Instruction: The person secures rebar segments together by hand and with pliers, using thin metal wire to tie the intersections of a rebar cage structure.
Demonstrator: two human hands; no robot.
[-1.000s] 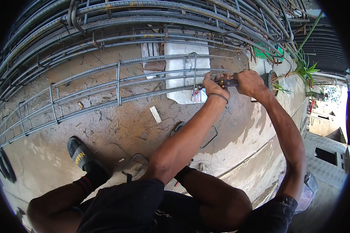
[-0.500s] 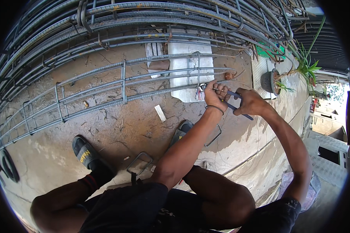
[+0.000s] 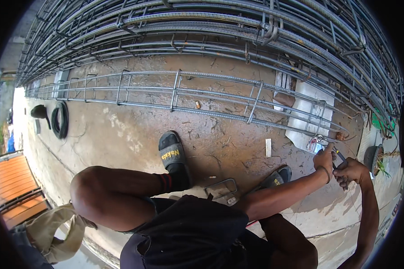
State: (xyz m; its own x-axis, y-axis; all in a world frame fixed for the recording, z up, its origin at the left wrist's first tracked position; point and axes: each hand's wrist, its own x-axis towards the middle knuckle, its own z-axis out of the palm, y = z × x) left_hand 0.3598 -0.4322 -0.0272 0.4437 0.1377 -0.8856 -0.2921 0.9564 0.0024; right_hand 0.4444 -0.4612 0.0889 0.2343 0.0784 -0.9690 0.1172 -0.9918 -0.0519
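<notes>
A long, narrow cage of steel rebar [image 3: 193, 93], with bars joined by square stirrups, runs across the floor in front of me. By its right end, dark-handled pliers [image 3: 341, 157] point toward the bars. My left hand [image 3: 324, 158] is closed on the pliers near their head. My right hand [image 3: 352, 172] has its fingers curled round the handle end. The jaws lie partly behind my left fingers, and I cannot see whether they grip a wire. Beneath this cage end lies a white sheet [image 3: 304, 117], with a small printed packet [image 3: 314, 144] on its near edge.
Stacked rebar cages [image 3: 202, 27] fill the far side. A loose stirrup [image 3: 222, 187] and a pale strip [image 3: 268, 148] lie on the floor near my sandalled feet. A black coil [image 3: 59, 120] is at left, khaki cloth [image 3: 54, 231] at lower left, a potted plant [image 3: 380, 167] at right.
The view has swung left, so the cage and both hands appear farther right. My right hand has come closer to my left, and the spread plier handles look closer together.
</notes>
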